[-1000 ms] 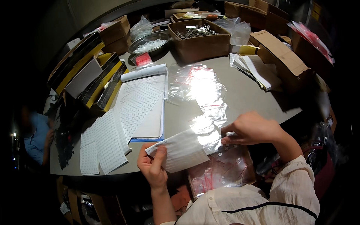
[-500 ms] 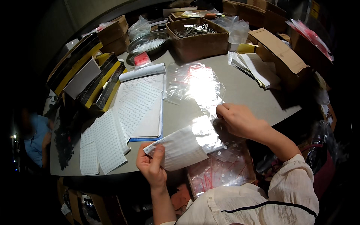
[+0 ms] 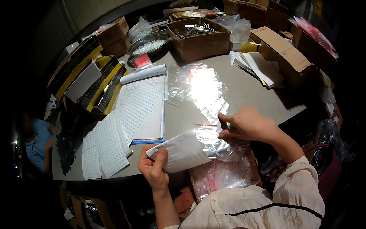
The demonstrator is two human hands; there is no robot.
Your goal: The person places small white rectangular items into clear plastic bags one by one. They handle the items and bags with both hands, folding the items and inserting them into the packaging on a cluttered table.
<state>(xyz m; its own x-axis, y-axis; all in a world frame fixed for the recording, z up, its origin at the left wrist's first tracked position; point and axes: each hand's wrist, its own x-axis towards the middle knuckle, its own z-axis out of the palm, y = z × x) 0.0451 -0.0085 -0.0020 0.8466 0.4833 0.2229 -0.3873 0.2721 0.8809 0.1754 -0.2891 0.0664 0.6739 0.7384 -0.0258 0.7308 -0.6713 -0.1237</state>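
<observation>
My left hand pinches the left end of a white sticker sheet between thumb and fingers. A short row of small printed stickers shows near that end; the rest of the sheet looks blank. My right hand is over the table's near edge, thumb and forefinger apart, beside clear zip bags with a red closing strip. Whether its fingertips touch a bag is hard to tell in the glare. Below, an open box contains clear bags with red strips and small round white stickers.
More clear bags spread across the grey table. To the left lie a notepad and printed sticker sheets. A carton of metal parts, a round bowl and boxes stand around. A person in blue is far left.
My right hand has moved slightly down and right, and its thumb and forefinger have spread. A bag with a red strip now shows beside the sheet. My left hand stays nearly in place.
</observation>
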